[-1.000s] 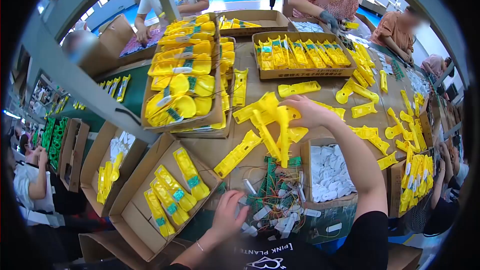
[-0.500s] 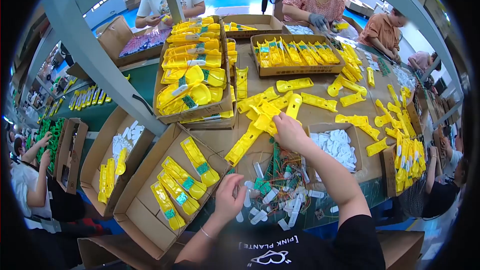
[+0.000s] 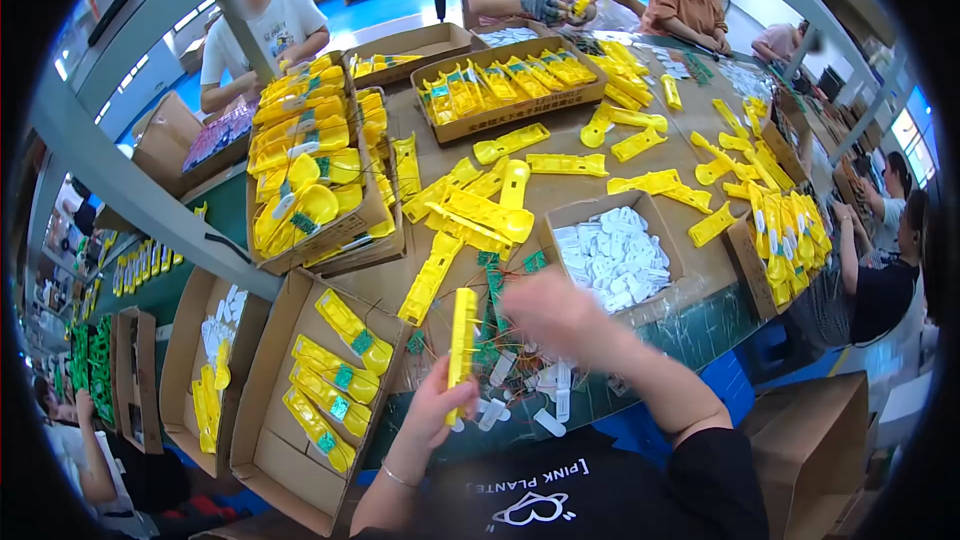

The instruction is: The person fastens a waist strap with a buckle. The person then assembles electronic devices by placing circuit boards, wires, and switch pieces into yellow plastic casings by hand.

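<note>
A long yellow plastic shell stands nearly upright, edge-on, on the near left side of the carton of white plastic pieces. The left hand has its thumb and fingers closed round the shell below its middle. It looks light and stiff, with a smooth, perhaps slightly slippery face and thin walls that could crack if bent; the long side edges seem the safest hold, pinched without squeezing.

The right hand hangs at the near left corner of that carton, blurred, so I cannot tell whether it grips anything. Near it, left of the carton, lie green circuit boards with thin wires, and white plastic tabs nearer the person.

Loose yellow shells are heaped left of the carton. Farther left, an open cardboard box holds four shells bearing green boards. Beyond the carton, a lettered cardboard tray holds a row of shells, and behind that works a person wearing a grey glove.
</note>
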The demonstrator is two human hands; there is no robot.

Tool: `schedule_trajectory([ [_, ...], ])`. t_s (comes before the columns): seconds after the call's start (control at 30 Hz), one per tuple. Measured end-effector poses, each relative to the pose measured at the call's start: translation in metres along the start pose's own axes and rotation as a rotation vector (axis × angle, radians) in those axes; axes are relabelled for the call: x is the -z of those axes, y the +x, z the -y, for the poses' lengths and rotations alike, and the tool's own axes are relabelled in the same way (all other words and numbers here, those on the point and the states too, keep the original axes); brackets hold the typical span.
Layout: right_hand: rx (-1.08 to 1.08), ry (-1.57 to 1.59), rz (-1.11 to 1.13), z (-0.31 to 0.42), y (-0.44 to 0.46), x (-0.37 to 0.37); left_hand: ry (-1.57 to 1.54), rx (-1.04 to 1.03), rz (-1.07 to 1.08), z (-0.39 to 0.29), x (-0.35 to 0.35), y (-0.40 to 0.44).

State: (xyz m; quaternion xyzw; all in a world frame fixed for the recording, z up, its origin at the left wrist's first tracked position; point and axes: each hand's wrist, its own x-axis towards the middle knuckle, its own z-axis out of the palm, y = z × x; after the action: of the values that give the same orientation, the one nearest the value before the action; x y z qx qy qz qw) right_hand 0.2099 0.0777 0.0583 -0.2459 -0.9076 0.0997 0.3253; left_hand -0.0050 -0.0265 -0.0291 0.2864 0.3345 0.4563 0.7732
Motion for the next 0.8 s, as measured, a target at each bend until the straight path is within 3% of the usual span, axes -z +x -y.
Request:
schedule_trajectory([
  [0.03,-0.291,-0.137,-0.122,-0.035,-0.020,0.003,0.004,0.012,0.005,0.002,-0.003,0.001],
  [0.07,-0.459,-0.281,-0.262,-0.074,-0.031,0.007,0.227,-0.140,-0.145,0.004,-0.008,0.004],
  [0.1,-0.749,-0.442,-0.103,-0.094,-0.040,0.018,0.450,-0.299,-0.306,0.004,-0.011,0.005],
  [0.13,-0.968,-0.549,0.136,-0.117,-0.051,0.019,0.655,-0.253,-0.329,0.003,-0.007,0.004],
  [0.17,-0.991,-0.546,0.149,-0.131,-0.065,0.012,0.715,-0.240,-0.301,-0.007,-0.017,0.004],
  [0.23,-0.988,-0.536,0.170,-0.145,-0.071,0.005,0.983,-0.410,-0.332,0.004,-0.010,0.007],
  [0.33,-0.963,-0.369,0.036,-0.149,-0.079,0.003,1.059,-0.413,-0.370,0.001,-0.016,0.005],
  [0.47,-0.924,-0.468,-0.032,-0.137,-0.076,0.012,1.118,-0.424,-0.460,-0.005,-0.025,-0.002],
  [0.57,-0.905,-0.341,-0.105,-0.122,-0.070,0.023,1.168,-0.397,-0.518,-0.003,-0.022,-0.003],
  [0.6,-0.878,-0.234,-0.154,-0.111,-0.064,0.027,1.167,-0.396,-0.523,-0.004,-0.023,-0.003],
  [0.67,-0.819,0.266,-0.340,-0.086,-0.056,0.018,1.110,-0.393,-0.513,-0.005,-0.024,-0.002],
  [0.73,-0.782,0.970,-0.316,-0.042,-0.044,-0.003,1.041,-0.439,-0.484,-0.002,-0.024,0.002],
  [0.8,-0.788,1.174,-0.228,0.008,-0.031,-0.031,0.971,-0.488,-0.455,0.000,-0.028,0.005],
])
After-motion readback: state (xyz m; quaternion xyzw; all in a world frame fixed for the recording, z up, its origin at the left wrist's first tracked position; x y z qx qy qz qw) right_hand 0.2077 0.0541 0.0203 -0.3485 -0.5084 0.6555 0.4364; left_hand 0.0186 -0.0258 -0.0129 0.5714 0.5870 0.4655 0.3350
